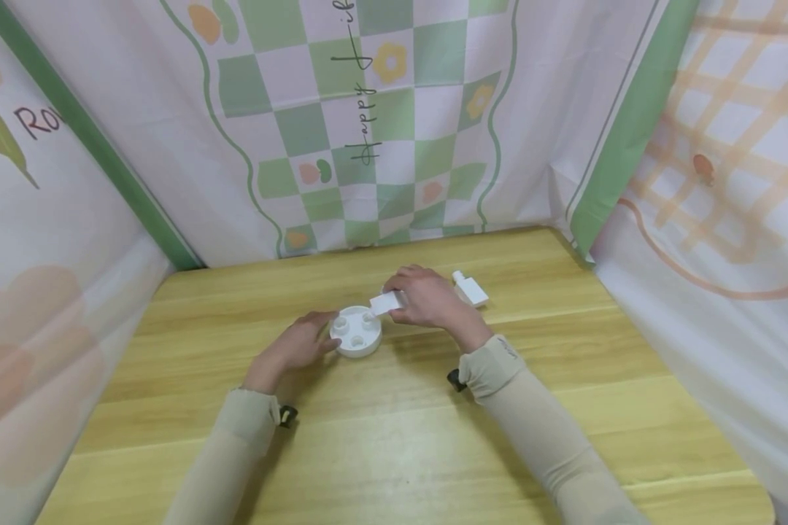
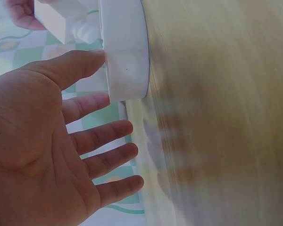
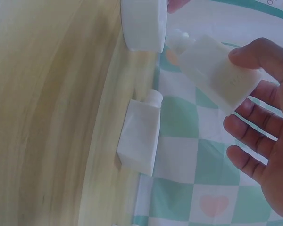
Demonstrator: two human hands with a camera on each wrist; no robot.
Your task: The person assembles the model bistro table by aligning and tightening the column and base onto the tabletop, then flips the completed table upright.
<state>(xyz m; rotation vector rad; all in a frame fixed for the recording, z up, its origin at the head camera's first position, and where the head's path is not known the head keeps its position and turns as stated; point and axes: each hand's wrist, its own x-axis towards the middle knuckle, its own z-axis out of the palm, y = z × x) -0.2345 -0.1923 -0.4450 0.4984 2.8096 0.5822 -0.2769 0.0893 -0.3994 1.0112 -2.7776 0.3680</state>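
Note:
A white round base [image 1: 357, 343] with several round sockets in its top lies on the table. The thumb and index finger of my left hand [image 1: 297, 341] touch its left rim, while the other fingers [image 2: 108, 136] stretch out loosely beside it. My right hand [image 1: 423, 297] pinches a white rectangular block [image 3: 217, 70] between thumb and fingers. The block's rounded knob end [image 3: 180, 41] points down and left at a tilt, close by the base's upper right socket. A similar white block with a knob [image 1: 470, 290] lies on the table, right of my right hand.
The wooden table [image 1: 381, 445] spreads toward me on both sides of the base. Behind it hangs a green and white checked curtain [image 1: 374, 131], with further patterned cloth [image 1: 716, 219] at the right and left sides.

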